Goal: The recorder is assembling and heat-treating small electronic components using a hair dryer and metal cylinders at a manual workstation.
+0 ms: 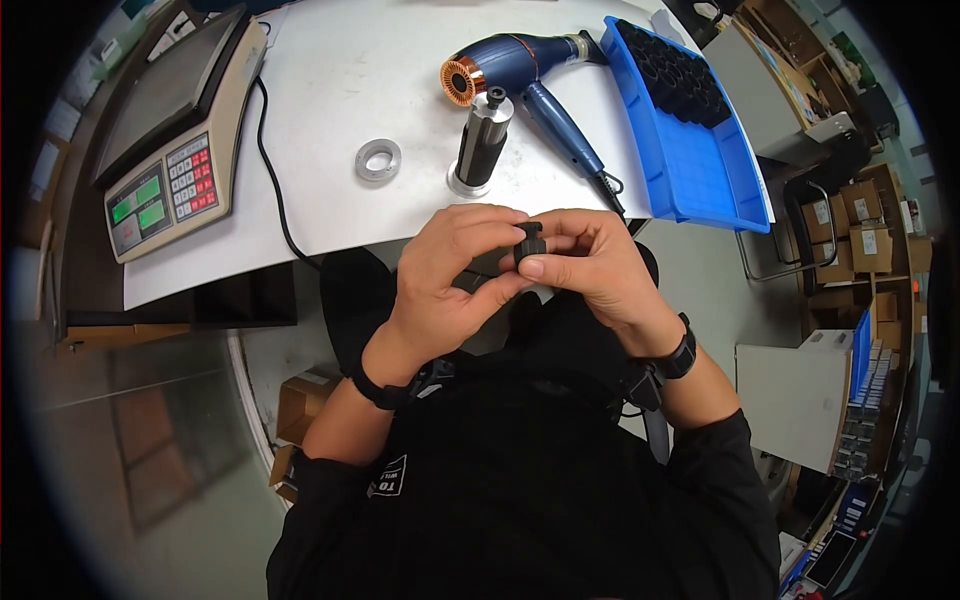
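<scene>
Between my two hands, just off the table's front edge, is a small black cylindrical part (530,247). My left hand (450,262) pinches it from the left, fingertips at its upper end and thumb near its lower end. My right hand (592,265) grips it from the other side with thumb and fingers, partly covering it. Just beyond my hands a silver and black metal cylinder (483,145) stands upright on a round base, with a small black knob on top. A grey metal ring (378,160) lies flat to its left.
A blue hair dryer (525,65) with a copper-coloured rear lies behind the metal cylinder, its cord hanging over the edge. At the right, a blue tray (690,180) holds several black cylindrical parts (665,75). A weighing scale (175,150) with a black cable stands on the white table (320,100).
</scene>
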`<state>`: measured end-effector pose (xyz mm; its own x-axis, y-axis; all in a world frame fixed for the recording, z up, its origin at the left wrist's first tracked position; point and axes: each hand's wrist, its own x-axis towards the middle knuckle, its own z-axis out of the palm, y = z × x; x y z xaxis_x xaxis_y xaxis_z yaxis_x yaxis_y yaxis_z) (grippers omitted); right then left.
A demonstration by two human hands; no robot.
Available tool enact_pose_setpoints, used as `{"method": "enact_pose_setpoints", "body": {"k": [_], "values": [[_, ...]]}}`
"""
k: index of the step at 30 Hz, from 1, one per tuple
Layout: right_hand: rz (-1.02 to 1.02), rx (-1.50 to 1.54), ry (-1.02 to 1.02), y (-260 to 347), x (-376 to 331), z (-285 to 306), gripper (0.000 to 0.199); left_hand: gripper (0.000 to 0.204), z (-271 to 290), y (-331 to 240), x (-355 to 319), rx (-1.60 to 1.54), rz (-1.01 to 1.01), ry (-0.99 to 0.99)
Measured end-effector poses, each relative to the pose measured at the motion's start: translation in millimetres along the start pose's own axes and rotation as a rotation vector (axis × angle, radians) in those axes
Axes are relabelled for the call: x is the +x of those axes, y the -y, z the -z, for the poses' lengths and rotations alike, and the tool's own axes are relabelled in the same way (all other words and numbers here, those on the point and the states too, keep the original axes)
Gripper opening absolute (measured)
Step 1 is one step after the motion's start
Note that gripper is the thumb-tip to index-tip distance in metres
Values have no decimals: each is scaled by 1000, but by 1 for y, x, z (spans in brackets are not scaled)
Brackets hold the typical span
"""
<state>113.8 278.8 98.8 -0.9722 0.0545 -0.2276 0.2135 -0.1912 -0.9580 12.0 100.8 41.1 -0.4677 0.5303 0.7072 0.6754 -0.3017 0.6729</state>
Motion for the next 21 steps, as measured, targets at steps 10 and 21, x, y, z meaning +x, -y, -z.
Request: {"method": "enact_pose_setpoints", "body": {"k": [10,21], "values": [[243,-385,-94,17,2,8,43,52,13,14,20,98,-51,-174],[578,-1148,-131,104,40,14,43,50,-5,42,42,325,204,-209]]}}
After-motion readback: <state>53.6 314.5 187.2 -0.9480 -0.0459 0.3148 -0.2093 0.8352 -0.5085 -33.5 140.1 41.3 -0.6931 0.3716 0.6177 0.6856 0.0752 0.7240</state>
